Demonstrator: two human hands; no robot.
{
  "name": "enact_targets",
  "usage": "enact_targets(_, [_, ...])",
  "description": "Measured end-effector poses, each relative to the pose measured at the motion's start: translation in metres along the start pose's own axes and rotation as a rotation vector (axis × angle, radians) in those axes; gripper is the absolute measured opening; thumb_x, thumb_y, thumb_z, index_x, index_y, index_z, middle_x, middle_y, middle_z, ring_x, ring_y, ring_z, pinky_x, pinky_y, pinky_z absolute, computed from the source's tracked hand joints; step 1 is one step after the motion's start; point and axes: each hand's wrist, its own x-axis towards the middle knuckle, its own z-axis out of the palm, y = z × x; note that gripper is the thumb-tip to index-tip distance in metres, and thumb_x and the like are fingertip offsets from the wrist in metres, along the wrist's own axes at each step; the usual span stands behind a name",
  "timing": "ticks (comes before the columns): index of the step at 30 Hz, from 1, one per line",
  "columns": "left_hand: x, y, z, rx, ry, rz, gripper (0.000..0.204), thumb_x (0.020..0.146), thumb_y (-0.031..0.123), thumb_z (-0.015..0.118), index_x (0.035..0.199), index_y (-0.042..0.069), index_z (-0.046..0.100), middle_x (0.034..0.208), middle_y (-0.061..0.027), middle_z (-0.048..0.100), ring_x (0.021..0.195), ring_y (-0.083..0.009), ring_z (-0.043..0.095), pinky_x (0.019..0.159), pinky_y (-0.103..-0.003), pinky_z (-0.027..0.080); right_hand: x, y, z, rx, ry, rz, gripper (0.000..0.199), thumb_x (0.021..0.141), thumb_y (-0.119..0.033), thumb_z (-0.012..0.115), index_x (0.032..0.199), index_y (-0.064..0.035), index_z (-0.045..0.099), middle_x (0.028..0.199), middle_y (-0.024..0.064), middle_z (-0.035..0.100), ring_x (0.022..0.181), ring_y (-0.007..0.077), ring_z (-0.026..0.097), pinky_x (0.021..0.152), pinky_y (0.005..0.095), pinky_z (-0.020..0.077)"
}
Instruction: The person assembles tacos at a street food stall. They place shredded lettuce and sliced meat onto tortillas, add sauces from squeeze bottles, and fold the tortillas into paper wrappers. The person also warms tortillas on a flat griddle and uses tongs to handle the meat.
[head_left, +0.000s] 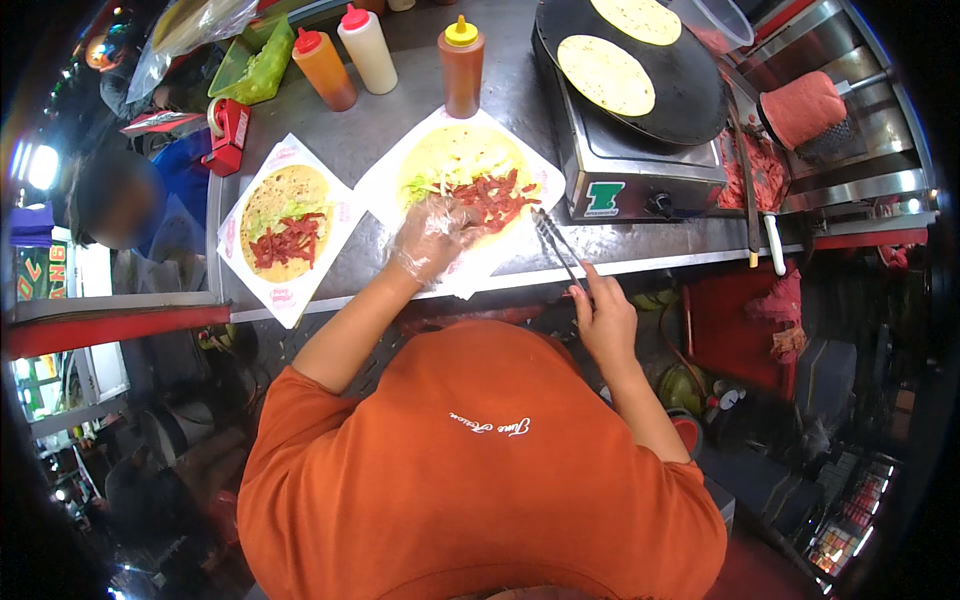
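My left hand, in a clear plastic glove, rests on the near left part of a filled flatbread. Its fingers are bent together at the filling, and what they hold is hidden. Shredded lettuce and reddish meat strips lie on that flatbread, over white paper. My bare right hand is closed around metal tongs, their tips beside the meat at the paper's right edge. To the left, a second flatbread with lettuce and meat lies open on its own paper.
Squeeze bottles, orange, white and brown, stand behind the papers. A red tape dispenser and green basket are left. Right are a griddle with two flatbreads, a knife and a meat spit.
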Motion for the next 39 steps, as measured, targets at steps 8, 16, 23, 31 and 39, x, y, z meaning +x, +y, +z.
enact_targets(8, [0.002, 0.021, -0.002, -0.411, 0.174, -0.265, 0.023, 0.085, 0.029, 0.084, 0.095, 0.010, 0.077, 0.096, -0.0058, 0.077, 0.093, -0.0292, 0.071, 0.091, -0.044, 0.053, 0.022, -0.018, 0.027, 0.184, 0.124, -0.015, 0.044, 0.099, -0.022, 0.071, 0.139, -0.0050, 0.063, 0.093, 0.0145, 0.066, 0.076, 0.0358, 0.067, 0.068, 0.0456, 0.0552])
enact_targets(16, [0.002, 0.030, 0.035, -0.197, 0.277, -0.350, 0.014, 0.089, 0.026, 0.077, 0.091, 0.013, 0.075, 0.102, -0.0084, 0.073, 0.099, -0.0329, 0.066, 0.089, -0.050, 0.050, 0.020, -0.016, 0.046, 0.129, 0.072, -0.025, 0.048, 0.101, -0.023, 0.069, 0.142, -0.0013, 0.058, 0.097, 0.0195, 0.064, 0.087, 0.0404, 0.067, 0.074, 0.0487, 0.0544])
enact_targets(23, [0.061, 0.038, -0.077, -0.358, 0.261, -0.267, 0.027, 0.083, 0.020, 0.085, 0.106, 0.009, 0.078, 0.098, -0.0105, 0.075, 0.086, -0.0282, 0.071, 0.079, -0.040, 0.058, 0.039, -0.016, 0.046, 0.374, 0.179, -0.072, 0.041, 0.102, -0.017, 0.066, 0.139, 0.0011, 0.062, 0.101, 0.0226, 0.068, 0.094, 0.0398, 0.069, 0.081, 0.0470, 0.0548])
enact_targets(31, [0.285, -0.093, -0.330, -0.023, 0.738, 0.235, 0.024, 0.106, 0.022, 0.063, 0.112, 0.004, 0.077, 0.108, -0.0102, 0.078, 0.097, -0.0235, 0.073, 0.091, -0.034, 0.057, 0.054, -0.016, 0.045, 0.695, 0.160, -0.179, 0.045, 0.095, -0.016, 0.077, 0.135, 0.0013, 0.064, 0.113, 0.0224, 0.073, 0.095, 0.0358, 0.073, 0.083, 0.0417, 0.0574])
enact_targets(39, [0.439, -0.160, -0.418, 0.511, 0.141, -0.140, 0.058, 0.106, 0.056, 0.053, 0.118, 0.004, 0.076, 0.104, -0.0199, 0.078, 0.095, -0.0414, 0.071, 0.094, -0.048, 0.053, 0.077, 0.000, -0.102, 0.342, 0.402, -0.160, 0.050, 0.090, -0.016, 0.081, 0.135, -0.0026, 0.066, 0.103, 0.0162, 0.072, 0.083, 0.0300, 0.067, 0.073, 0.0411, 0.0539])
